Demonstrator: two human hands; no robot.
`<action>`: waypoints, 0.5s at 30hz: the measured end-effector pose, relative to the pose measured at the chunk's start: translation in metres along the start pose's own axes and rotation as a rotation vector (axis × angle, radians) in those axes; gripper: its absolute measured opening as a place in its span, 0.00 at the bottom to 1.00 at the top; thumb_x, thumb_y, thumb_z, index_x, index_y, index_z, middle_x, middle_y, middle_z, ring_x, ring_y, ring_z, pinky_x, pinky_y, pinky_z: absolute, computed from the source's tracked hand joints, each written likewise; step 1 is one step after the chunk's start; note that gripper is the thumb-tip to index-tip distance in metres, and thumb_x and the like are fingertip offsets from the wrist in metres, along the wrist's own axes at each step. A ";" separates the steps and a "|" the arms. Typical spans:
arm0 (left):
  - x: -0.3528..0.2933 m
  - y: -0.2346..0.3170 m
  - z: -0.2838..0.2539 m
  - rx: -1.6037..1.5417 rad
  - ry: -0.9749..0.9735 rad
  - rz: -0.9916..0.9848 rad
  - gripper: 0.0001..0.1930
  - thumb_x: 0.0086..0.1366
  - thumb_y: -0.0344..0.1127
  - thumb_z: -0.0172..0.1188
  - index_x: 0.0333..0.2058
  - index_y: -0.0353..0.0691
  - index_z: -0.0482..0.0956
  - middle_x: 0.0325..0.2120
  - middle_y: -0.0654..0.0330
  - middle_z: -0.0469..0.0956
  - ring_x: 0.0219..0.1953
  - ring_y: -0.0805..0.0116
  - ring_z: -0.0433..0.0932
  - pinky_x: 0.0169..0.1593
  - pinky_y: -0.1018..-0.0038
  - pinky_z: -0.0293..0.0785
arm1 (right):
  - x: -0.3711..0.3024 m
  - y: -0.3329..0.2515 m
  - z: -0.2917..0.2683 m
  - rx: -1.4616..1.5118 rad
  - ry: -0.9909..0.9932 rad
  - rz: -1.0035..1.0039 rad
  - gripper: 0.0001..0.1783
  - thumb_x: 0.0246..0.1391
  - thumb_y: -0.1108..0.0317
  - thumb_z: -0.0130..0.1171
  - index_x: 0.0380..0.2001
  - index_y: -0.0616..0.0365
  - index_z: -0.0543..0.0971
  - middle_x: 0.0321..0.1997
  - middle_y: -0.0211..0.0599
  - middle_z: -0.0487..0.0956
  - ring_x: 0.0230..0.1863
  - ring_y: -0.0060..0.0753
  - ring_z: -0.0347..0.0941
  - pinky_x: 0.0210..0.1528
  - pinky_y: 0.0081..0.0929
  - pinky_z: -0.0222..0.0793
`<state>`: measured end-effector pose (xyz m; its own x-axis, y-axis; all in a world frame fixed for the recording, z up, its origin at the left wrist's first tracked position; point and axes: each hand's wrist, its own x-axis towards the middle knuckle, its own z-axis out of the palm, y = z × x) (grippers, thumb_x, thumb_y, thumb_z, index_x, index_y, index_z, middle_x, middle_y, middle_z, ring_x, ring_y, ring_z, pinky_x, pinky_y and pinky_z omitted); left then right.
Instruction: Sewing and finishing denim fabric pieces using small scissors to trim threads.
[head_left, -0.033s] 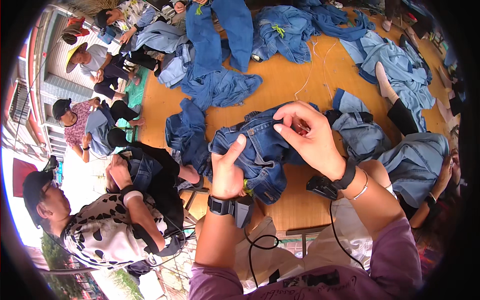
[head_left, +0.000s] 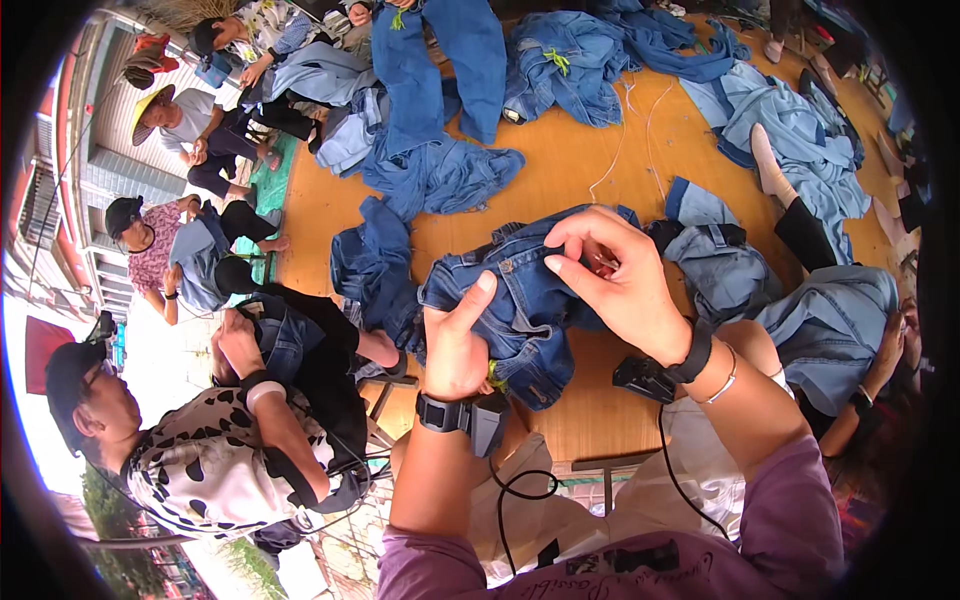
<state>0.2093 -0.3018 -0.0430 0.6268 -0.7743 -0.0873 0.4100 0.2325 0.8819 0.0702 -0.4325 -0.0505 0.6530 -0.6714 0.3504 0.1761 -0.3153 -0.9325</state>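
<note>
The denim garment is dark blue woven cloth, matt, with raised stitched seams. At 12 o'clock from it, the table shows smooth orange-brown wood with a slight sheen. Wrist bands at 6 o'clock appear matt black plastic.

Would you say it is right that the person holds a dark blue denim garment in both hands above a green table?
Not quite: the table is orange-brown wood, not green. The head view shows the left hand and right hand both gripping the dark blue denim garment above it.
</note>
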 end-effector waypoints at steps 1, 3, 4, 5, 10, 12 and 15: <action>-0.002 0.000 0.003 0.009 -0.010 0.006 0.15 0.61 0.28 0.64 0.46 0.30 0.77 0.43 0.54 0.81 0.45 0.66 0.80 0.53 0.68 0.74 | -0.002 -0.002 0.000 0.013 -0.022 -0.001 0.10 0.50 0.80 0.65 0.37 0.59 0.79 0.30 0.27 0.69 0.28 0.15 0.64 0.29 0.14 0.62; -0.003 -0.001 0.006 0.016 -0.018 0.007 0.15 0.61 0.28 0.64 0.46 0.30 0.77 0.43 0.54 0.81 0.45 0.67 0.80 0.53 0.69 0.74 | -0.005 -0.006 0.001 0.024 -0.028 -0.008 0.11 0.49 0.81 0.65 0.37 0.59 0.79 0.31 0.27 0.69 0.28 0.15 0.64 0.29 0.14 0.63; -0.002 -0.002 0.005 0.033 -0.037 0.008 0.14 0.61 0.28 0.64 0.45 0.31 0.77 0.43 0.55 0.81 0.44 0.68 0.80 0.53 0.70 0.74 | -0.005 -0.008 0.002 0.042 -0.035 -0.025 0.11 0.49 0.81 0.65 0.37 0.59 0.79 0.31 0.27 0.69 0.29 0.14 0.64 0.29 0.13 0.63; -0.001 -0.003 0.004 0.050 -0.056 0.009 0.14 0.61 0.28 0.64 0.45 0.32 0.78 0.42 0.56 0.82 0.43 0.69 0.80 0.52 0.70 0.74 | -0.004 -0.008 0.003 0.028 -0.053 -0.041 0.12 0.48 0.82 0.65 0.37 0.59 0.79 0.33 0.28 0.70 0.30 0.14 0.66 0.28 0.14 0.64; 0.002 -0.009 -0.002 0.081 -0.109 -0.017 0.09 0.61 0.26 0.64 0.40 0.35 0.79 0.39 0.59 0.82 0.41 0.72 0.79 0.49 0.72 0.73 | 0.004 -0.003 0.006 -0.131 -0.005 -0.272 0.13 0.43 0.82 0.66 0.35 0.58 0.80 0.33 0.29 0.73 0.30 0.23 0.71 0.28 0.18 0.68; 0.002 -0.011 -0.002 0.102 -0.112 -0.023 0.07 0.61 0.25 0.64 0.39 0.36 0.79 0.38 0.60 0.82 0.40 0.73 0.79 0.48 0.73 0.73 | 0.004 -0.001 0.005 -0.243 0.012 -0.402 0.14 0.40 0.82 0.66 0.33 0.57 0.80 0.33 0.29 0.73 0.30 0.28 0.72 0.28 0.20 0.70; 0.000 -0.011 0.001 0.064 -0.065 -0.039 0.07 0.61 0.25 0.65 0.38 0.37 0.79 0.37 0.60 0.82 0.40 0.73 0.79 0.48 0.73 0.73 | 0.003 -0.001 0.003 -0.679 -0.002 -0.653 0.18 0.33 0.79 0.64 0.32 0.52 0.78 0.33 0.28 0.73 0.31 0.32 0.74 0.28 0.24 0.72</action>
<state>0.2040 -0.3049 -0.0527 0.5662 -0.8190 -0.0935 0.3883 0.1650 0.9066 0.0747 -0.4324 -0.0491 0.5782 -0.2225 0.7850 0.0410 -0.9530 -0.3003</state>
